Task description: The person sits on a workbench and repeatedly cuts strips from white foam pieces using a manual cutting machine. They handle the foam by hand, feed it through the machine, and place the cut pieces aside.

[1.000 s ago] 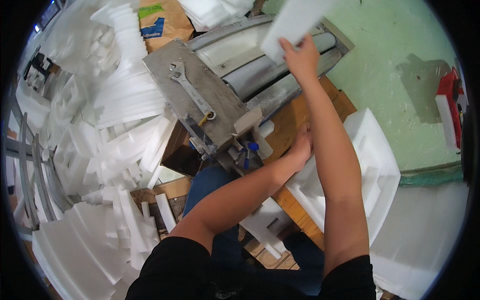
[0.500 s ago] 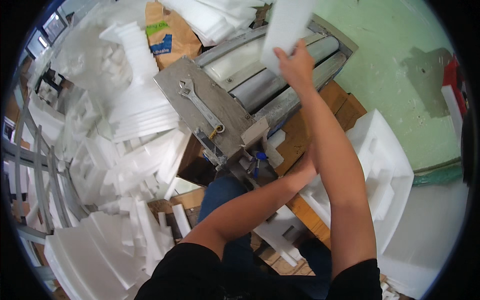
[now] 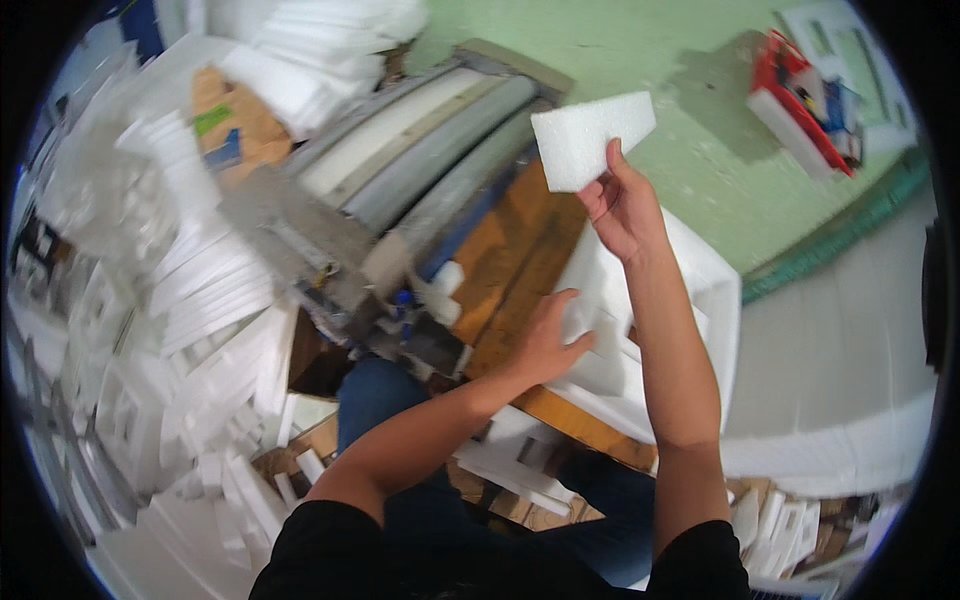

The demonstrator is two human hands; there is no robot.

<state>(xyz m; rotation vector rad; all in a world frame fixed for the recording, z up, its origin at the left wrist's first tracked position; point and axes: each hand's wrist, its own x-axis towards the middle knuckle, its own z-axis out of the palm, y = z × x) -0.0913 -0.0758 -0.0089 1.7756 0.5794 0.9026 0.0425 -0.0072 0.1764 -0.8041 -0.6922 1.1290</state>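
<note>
My right grip (image 3: 624,208) is clamped on 1 white foam block (image 3: 580,142); my left grip (image 3: 548,342), spread apart, is at the foam tray's (image 3: 702,266) left side.

Foam crowds the workshop around us: white sheets (image 3: 213,290) rise in stacks, loose pieces (image 3: 200,395) lie heaped, and a white block (image 3: 582,140) is held up near a worn roller machine (image 3: 440,150), with a red bin (image 3: 768,74) of small items beyond.
</note>
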